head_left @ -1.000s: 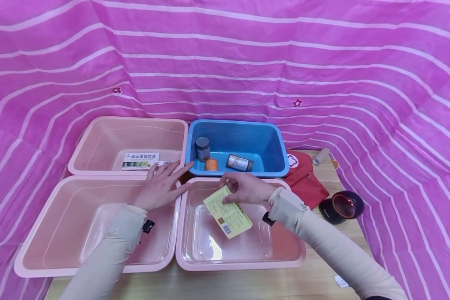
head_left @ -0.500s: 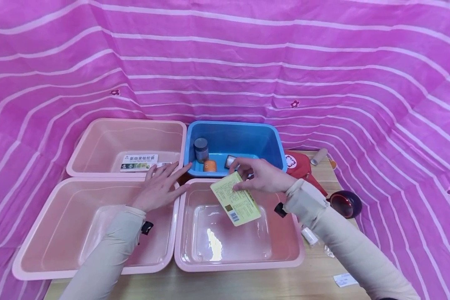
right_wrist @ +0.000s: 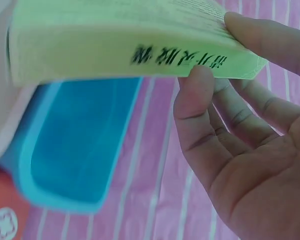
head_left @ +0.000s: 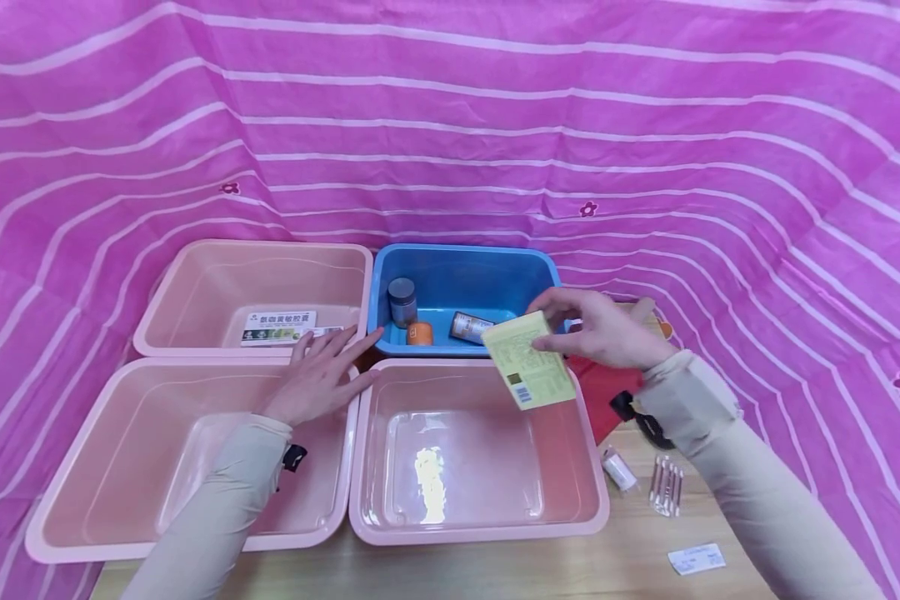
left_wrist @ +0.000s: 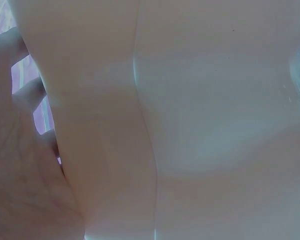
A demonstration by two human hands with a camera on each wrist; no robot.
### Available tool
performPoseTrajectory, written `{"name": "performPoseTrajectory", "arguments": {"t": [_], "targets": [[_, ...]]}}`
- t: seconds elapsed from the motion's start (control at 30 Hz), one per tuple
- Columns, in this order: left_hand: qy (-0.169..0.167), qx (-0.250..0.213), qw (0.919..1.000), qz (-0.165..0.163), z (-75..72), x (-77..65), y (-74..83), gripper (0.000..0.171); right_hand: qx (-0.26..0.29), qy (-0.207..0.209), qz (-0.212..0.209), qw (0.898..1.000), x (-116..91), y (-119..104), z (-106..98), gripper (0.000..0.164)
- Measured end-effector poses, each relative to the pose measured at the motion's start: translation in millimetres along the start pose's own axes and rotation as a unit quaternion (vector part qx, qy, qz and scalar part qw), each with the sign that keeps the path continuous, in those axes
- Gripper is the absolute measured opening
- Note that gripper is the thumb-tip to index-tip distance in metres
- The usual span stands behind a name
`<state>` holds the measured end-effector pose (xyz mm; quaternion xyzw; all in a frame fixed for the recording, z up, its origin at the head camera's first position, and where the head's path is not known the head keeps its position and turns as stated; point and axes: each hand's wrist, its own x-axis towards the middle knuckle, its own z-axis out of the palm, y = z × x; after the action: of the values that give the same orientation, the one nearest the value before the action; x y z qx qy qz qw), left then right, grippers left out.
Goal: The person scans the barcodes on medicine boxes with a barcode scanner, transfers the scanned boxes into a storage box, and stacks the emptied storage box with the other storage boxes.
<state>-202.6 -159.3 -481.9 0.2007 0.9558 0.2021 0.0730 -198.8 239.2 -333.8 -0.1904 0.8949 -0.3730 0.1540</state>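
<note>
In the head view my right hand (head_left: 600, 329) pinches a yellow-green medicine box (head_left: 531, 358) between thumb and fingers, over the right rim of the near right pink bin (head_left: 480, 529). Black characters show along the side of the medicine box (right_wrist: 140, 52) in the right wrist view, with the right hand (right_wrist: 250, 150) gripping its end. My left hand (head_left: 318, 379) rests with straight, spread fingers at the adjoining rims of the pink bins. The left wrist view shows the left hand (left_wrist: 25, 165) beside a pink bin wall (left_wrist: 100, 125).
A blue bin (head_left: 468, 250) holds a grey-lidded jar (head_left: 402, 302), an orange container (head_left: 420, 333) and a lying bottle (head_left: 471, 327). A white medicine box (head_left: 277, 327) lies in the far left pink bin (head_left: 258, 250). Right of the bins are a red pouch (head_left: 603, 392), cotton swabs (head_left: 667, 486) and a white packet (head_left: 696, 558).
My right hand has moved right and away from me with the medicine box, from over the near right bin's middle to its right rim. The left hand stays put.
</note>
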Motion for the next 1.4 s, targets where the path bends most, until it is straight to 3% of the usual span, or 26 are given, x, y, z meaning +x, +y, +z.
{"name": "performPoseTrajectory", "arguments": {"t": [0.13, 0.37, 0.53, 0.9, 1.1, 1.4], "targets": [[-0.001, -0.002, 1.0, 0.001, 0.4, 0.7, 1.0, 0.074, -0.001, 0.036, 0.037, 0.999, -21, 11, -19, 0.035], [-0.002, -0.001, 1.0, 0.003, 0.2, 0.1, 1.3, 0.073, 0.027, 0.087, 0.014, 0.996, -58, 47, -48, 0.032], [-0.008, 0.001, 1.0, 0.001, 0.9, 0.0, 1.3, 0.074, 0.018, 0.095, 0.057, 0.994, -80, 79, -58, 0.033], [-0.005, 0.001, 1.0, 0.005, 2.0, 1.9, 1.0, 0.074, 0.053, 0.049, 0.063, 0.995, -112, 140, -49, 0.024], [-0.001, 0.002, 1.0, 0.009, 0.9, 1.8, 2.5, 0.073, -0.019, 0.074, 0.043, 0.996, -123, 164, -40, 0.007], [-0.001, 0.005, 1.0, 0.008, 0.4, 1.3, 2.5, 0.073, -0.064, 0.059, 0.065, 0.994, -142, 179, -36, 0.01]]}}
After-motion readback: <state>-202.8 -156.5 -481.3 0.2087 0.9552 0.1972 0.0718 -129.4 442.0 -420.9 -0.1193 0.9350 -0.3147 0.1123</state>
